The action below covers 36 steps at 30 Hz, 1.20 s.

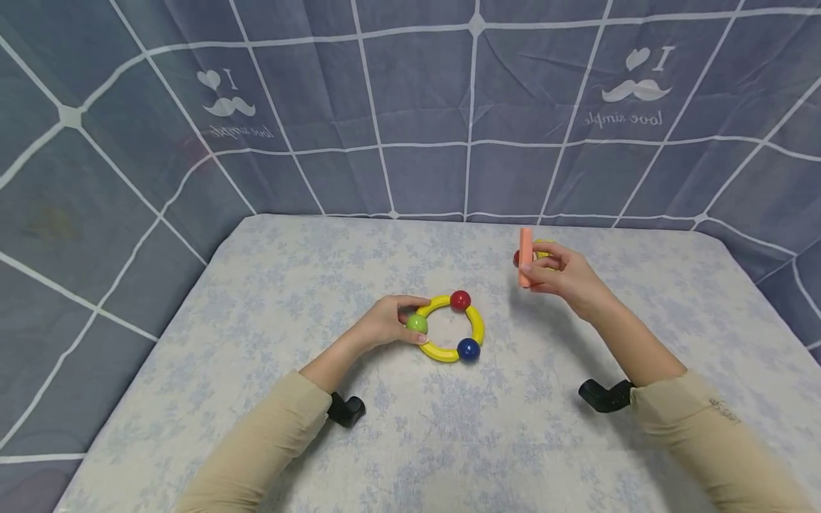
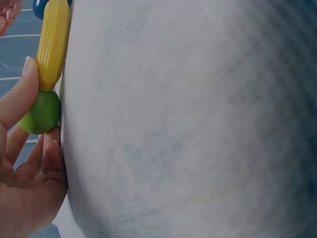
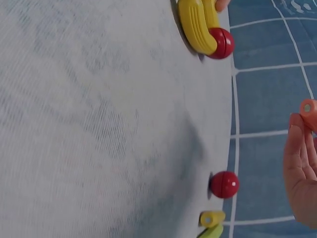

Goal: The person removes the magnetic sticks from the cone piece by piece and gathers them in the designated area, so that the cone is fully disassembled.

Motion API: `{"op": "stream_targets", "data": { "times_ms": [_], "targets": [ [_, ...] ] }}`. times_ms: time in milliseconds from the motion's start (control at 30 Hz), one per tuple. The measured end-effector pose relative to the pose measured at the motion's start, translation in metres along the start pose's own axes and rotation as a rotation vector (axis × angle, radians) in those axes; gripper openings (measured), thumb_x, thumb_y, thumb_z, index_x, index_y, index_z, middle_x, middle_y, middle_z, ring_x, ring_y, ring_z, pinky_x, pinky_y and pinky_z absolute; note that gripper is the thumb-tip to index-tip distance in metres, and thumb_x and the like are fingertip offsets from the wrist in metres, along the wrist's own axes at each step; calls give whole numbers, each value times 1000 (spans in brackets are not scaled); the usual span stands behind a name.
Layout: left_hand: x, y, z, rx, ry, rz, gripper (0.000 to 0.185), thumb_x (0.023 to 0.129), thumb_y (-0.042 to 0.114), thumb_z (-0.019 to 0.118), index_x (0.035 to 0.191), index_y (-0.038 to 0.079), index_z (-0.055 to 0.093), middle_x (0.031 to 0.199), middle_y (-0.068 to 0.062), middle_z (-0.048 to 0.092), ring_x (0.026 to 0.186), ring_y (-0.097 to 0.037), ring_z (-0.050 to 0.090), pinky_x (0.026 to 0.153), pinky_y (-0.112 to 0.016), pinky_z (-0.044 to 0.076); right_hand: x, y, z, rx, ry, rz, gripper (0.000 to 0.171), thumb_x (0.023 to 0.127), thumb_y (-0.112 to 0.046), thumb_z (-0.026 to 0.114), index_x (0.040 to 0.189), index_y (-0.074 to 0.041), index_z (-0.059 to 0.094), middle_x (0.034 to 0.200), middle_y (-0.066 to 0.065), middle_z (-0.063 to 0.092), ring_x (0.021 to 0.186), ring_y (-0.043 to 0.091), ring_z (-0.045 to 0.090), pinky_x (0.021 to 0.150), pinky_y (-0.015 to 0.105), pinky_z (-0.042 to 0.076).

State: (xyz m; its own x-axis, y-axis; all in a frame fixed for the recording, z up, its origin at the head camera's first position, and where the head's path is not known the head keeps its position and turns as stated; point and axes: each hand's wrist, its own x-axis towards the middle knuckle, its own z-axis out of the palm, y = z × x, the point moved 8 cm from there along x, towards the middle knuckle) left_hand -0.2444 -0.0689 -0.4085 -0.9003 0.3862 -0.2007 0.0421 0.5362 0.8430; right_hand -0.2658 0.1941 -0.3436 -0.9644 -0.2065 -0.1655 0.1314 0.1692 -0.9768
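The ring (image 1: 477, 326) the left hand (image 1: 386, 322) pinches is well inside the table edges (image 1: 359, 222); the stick (image 1: 526, 246) the right hand (image 1: 569, 279) pinches half-hides a red ball (image 1: 516, 258).

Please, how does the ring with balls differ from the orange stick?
The ring is a closed loop, yellow with red, blue and green balls; the orange stick is straight. The ring is low at the table, while the stick is raised above it. The left hand holds the ring; the right hand holds the stick. Both are gripped.
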Motion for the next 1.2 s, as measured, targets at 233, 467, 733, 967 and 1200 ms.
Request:
{"op": "stream_targets", "data": {
  "times_ms": [233, 467, 733, 967, 1200],
  "targets": [
    [1, -3, 3, -7, -3, -5, 64, 69, 9, 83, 127, 13, 59, 124, -5, 54, 73, -16, 41, 59, -24, 34, -3, 8, -25, 36, 19, -2, 64, 90, -14, 63, 140, 3, 27, 85, -6, 63, 75, 8, 65, 72, 24, 52],
    [1, -2, 1, 0, 5, -8, 63, 68, 9, 83, 126, 13, 60, 122, -5, 54, 74, -16, 40, 59, -23, 34, -4, 16, -49, -8, 54, 37, 70, 91, -17, 61, 144, 3, 20, 83, -8, 61, 75, 5, 64, 72, 23, 52],
    [2, -3, 0, 5, 5, -19, 64, 68, 11, 84, 127, 15, 60, 122, -5, 53, 74, -17, 41, 58, -24, 34, 0, 32, -71, -22, 76, 94, 74, 92, -18, 60, 147, 1, 13, 81, -14, 61, 74, 2, 62, 70, 20, 51],
    [1, 0, -3, 14, 13, -8, 64, 68, 11, 84, 127, 13, 60, 124, -5, 54, 75, -17, 41, 59, -24, 34, 6, 46, -88, -122, 107, 126, 74, 93, -23, 58, 147, 1, 14, 82, -17, 58, 76, -2, 60, 73, 22, 50],
    [0, 0, -1, 25, 14, -18, 64, 68, 11, 84, 127, 14, 60, 122, -4, 54, 76, -17, 42, 59, -24, 35, 15, 60, -102, -207, 153, 192, 74, 93, -26, 57, 148, -1, 15, 84, -14, 54, 74, -3, 57, 73, 22, 49]
  ]
}}
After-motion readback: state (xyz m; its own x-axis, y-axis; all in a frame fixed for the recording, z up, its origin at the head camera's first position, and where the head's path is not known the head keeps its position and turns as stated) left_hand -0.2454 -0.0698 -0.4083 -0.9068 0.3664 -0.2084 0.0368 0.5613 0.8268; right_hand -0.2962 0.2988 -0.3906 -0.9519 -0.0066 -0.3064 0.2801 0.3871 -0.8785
